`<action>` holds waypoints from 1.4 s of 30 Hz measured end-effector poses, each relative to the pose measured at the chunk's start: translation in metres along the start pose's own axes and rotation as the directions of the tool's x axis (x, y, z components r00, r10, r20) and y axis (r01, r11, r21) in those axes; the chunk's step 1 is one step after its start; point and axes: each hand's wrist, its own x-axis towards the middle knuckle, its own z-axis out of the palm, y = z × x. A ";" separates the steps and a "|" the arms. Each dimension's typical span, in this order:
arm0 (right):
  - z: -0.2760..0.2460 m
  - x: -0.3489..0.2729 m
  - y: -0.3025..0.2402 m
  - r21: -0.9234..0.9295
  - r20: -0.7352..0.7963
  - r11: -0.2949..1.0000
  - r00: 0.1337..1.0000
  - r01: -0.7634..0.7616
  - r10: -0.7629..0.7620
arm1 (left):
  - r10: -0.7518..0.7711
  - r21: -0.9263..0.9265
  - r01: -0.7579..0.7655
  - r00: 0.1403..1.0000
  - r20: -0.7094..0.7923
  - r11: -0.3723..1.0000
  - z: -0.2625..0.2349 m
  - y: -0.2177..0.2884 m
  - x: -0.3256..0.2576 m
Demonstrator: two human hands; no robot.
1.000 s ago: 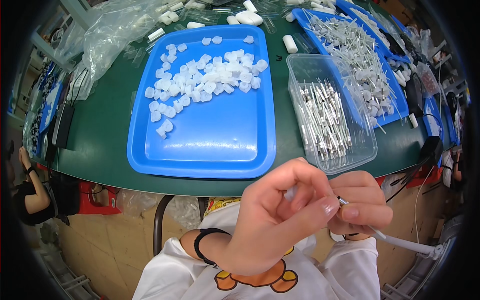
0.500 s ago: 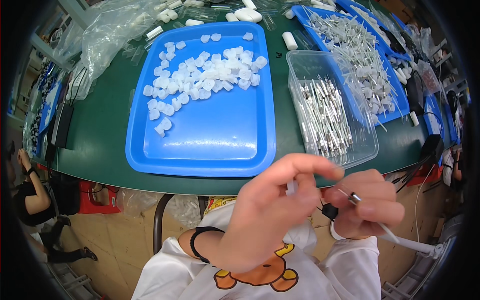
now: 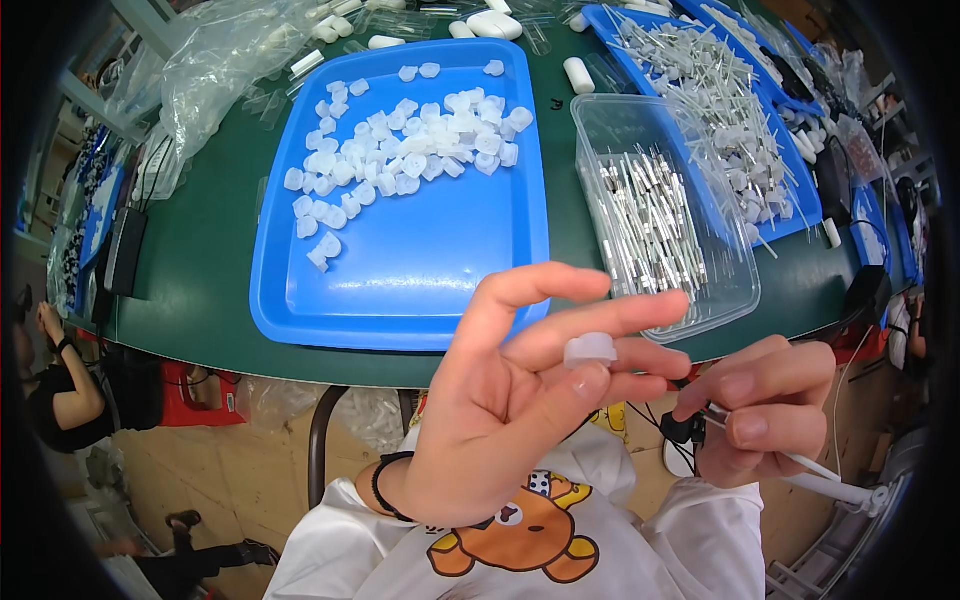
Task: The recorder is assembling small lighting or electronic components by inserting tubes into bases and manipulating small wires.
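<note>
My left hand (image 3: pixel 520 380), turned palm up with fingers spread, holds a small translucent white plastic cap (image 3: pixel 590 350) between thumb and fingers. To its right, my right hand (image 3: pixel 765 410) pinches a thin white stick (image 3: pixel 803 463) with its fingers; part of it is hidden in the grip. The two hands are close but apart, in front of the table edge. Beyond my left hand, a blue tray (image 3: pixel 400 334) holds many similar white caps (image 3: pixel 430 140). A clear plastic box (image 3: pixel 735 290) beyond my right hand contains many thin sticks with metal sleeves (image 3: pixel 655 225).
Another blue tray (image 3: pixel 806 222) at the back right is heaped with white sticks and caps. Clear plastic bags (image 3: pixel 215 80) lie at the far left of the green table (image 3: pixel 190 290), near a black adapter (image 3: pixel 125 250). Another person's arm (image 3: pixel 75 375) shows at the left.
My left hand has opened out and turned palm up, showing the cap in it. My right hand has shifted slightly right, and the stick's metal sleeve is now less visible.
</note>
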 end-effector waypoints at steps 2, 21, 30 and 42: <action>0.000 0.000 -0.001 0.009 0.016 1.000 1.000 -0.014 0.014 | -0.015 -0.020 0.015 1.000 0.009 1.000 0.000 0.000 -0.001; -0.011 0.006 -0.007 -0.063 0.159 0.998 0.987 0.026 -0.016 | 0.209 0.442 -0.209 0.977 0.049 0.872 -0.014 -0.012 -0.001; -0.008 0.000 -0.003 0.018 0.099 1.000 0.995 -0.026 0.024 | 0.097 0.431 -0.037 0.988 -0.117 0.901 -0.011 -0.006 0.000; -0.008 -0.001 -0.003 -0.044 0.105 0.998 0.993 -0.044 0.049 | 0.025 0.303 0.001 0.996 -0.082 0.953 -0.008 -0.004 -0.002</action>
